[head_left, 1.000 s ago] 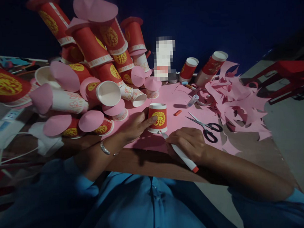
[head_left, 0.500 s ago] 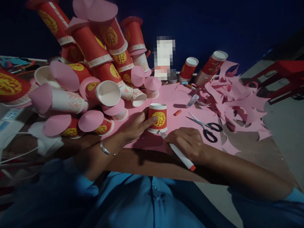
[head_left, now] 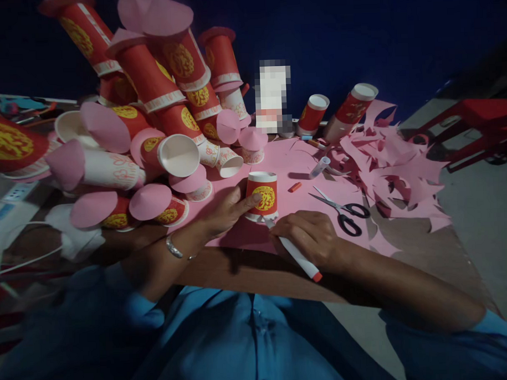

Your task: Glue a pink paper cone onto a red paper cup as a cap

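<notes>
My left hand [head_left: 232,210] grips a red paper cup [head_left: 262,196] with a yellow round emblem, its thumb across the front. The cup rests over a pink paper sheet [head_left: 280,156]. In my right hand [head_left: 307,236] is a white marker [head_left: 296,257] with a red end, its tip at the white band along the cup's near edge. Small marks show on that band. Beyond my right hand lie a red marker cap [head_left: 295,187] and black-handled scissors [head_left: 348,215].
Stacked red and white cups with pink paper cones [head_left: 149,66] crowd the left side. Pink paper scraps [head_left: 394,163] heap at the right. A clear tube [head_left: 320,167] and two red cups [head_left: 313,115] stand toward the back. A red stool [head_left: 484,121] is beyond the table.
The marker and my right hand have shifted very slightly up and left along the cup's band. My left hand keeps its hold; the whole view has drifted a little.
</notes>
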Tool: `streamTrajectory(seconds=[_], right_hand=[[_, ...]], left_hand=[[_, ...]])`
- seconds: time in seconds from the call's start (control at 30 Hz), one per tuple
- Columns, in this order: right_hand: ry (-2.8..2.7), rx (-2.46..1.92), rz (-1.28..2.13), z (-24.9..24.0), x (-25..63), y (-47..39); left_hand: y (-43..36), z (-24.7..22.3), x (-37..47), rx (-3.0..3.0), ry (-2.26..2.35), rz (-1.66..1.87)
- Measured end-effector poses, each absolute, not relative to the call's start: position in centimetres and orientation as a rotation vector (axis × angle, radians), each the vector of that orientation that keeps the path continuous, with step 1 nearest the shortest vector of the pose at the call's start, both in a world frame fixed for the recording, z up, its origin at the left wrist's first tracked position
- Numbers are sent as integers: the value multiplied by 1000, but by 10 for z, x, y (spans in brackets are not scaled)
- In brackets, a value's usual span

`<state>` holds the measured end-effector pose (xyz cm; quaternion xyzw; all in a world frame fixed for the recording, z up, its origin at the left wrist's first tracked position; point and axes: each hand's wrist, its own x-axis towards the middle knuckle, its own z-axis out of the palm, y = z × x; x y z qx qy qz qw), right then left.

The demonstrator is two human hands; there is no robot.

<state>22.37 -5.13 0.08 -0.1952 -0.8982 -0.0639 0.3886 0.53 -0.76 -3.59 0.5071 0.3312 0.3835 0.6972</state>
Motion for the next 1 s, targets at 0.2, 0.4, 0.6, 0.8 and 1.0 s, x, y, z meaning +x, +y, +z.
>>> streamTrajectory(seconds=[0.2,0.4,0.6,0.8,1.0], right_hand=[[-2279,-519,-158,4,224,-51],[-2202,-482,-167,-1,224,-52],[-2203,-510,-180,1,224,-52],[-2226,-545,-189,5,224,-52],[-2220,-526,-208,2,225,-51]], left_hand=[[-6,-38,4,1166,727,855],[-7,-37,2,1112,756,803],[-8,-31,3,1090,778,817],[-9,-29,6,1056,748,833],[-8,-32,6,1050,745,852]])
